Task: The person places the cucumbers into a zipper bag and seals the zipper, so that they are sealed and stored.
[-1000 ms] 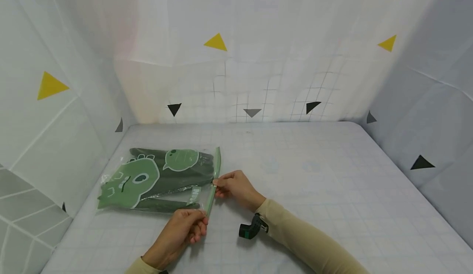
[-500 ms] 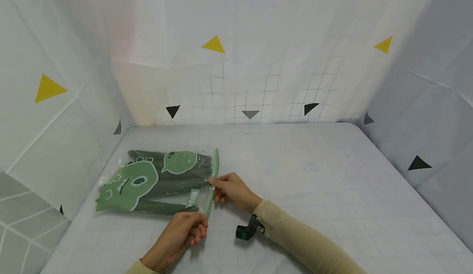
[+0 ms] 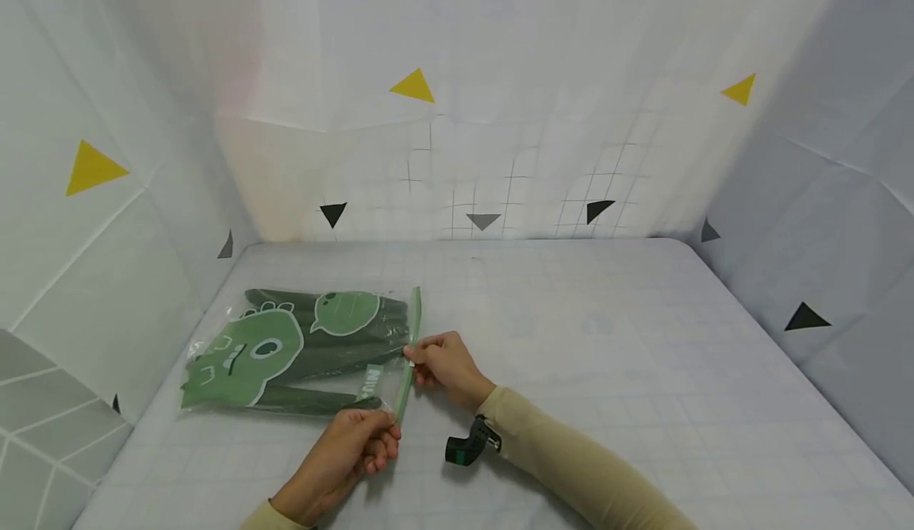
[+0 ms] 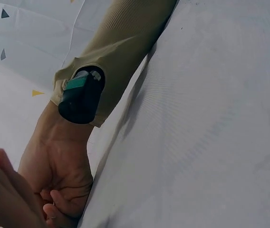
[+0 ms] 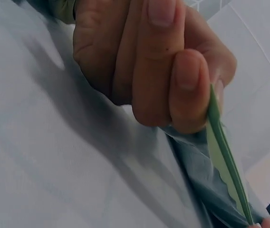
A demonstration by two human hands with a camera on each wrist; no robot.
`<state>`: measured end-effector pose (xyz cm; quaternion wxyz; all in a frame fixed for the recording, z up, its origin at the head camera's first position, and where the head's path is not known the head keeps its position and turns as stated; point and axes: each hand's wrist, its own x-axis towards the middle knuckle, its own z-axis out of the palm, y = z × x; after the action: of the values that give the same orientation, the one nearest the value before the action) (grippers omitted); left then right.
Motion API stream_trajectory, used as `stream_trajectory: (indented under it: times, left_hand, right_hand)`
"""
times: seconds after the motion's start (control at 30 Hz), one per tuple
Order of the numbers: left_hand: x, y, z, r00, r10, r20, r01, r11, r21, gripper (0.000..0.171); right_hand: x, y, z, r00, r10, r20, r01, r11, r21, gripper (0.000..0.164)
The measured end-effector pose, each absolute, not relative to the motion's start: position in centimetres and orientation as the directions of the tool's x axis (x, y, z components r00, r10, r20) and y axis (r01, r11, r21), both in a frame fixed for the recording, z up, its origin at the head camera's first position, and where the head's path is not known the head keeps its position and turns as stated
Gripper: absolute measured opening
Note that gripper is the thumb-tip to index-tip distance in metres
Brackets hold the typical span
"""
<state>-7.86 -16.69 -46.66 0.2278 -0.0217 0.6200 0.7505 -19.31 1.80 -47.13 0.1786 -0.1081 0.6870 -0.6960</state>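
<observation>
A clear zip bag point(image 3: 278, 351) lies flat on the left half of the table, printed with a green cartoon dinosaur and holding dark green folded fabric. Its green zip strip point(image 3: 416, 312) runs along the right end. My left hand point(image 3: 346, 447) pinches the near corner of that strip between thumb and forefinger. Farther along, about midway, my right hand point(image 3: 450, 367) pinches the same edge. In the right wrist view, the left hand point(image 5: 144, 71) grips the tip of the strip point(image 5: 227, 164). The left wrist view shows the right hand point(image 4: 59, 161) with curled fingers; the bag is outside that view.
The table point(image 3: 607, 355) has a pale grid-patterned cloth with rounded far corners. White curtains point(image 3: 500, 54) with yellow and black triangles stand behind and at both sides. A black wrist camera point(image 3: 467, 443) sticks out under the right wrist.
The right wrist has shifted slightly left, while both hands keep their pinch on the strip. The whole head view has moved a little; the bag lies much as before.
</observation>
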Motion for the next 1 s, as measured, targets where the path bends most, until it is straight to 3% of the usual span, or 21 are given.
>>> stream_trajectory:
  times: [0.33,0.7,1.0]
  left_hand:
    - [-7.7,-16.5,-46.8,-0.892,0.280,-0.354,-0.411,-0.183,0.893,0.022]
    - [-7.7,-16.6,-46.7,-0.907,0.270,-0.325,-0.374,-0.158,0.914,0.022]
    - [-7.6,-16.8,-46.5,-0.908,0.280,-0.312,-0.367,-0.167,0.915,0.023]
  right_hand:
    - [-18.8,3.5,-46.6,-0.835,-0.500,-0.228,0.237,0.047,-0.970,0.022]
    - [-19.6,3.1,-46.5,-0.864,-0.492,-0.107,0.099,0.043,-0.994,0.021]
    - [-20.6,2.7,-46.4,-0.882,-0.461,-0.101,0.082,0.061,-0.995,0.022]
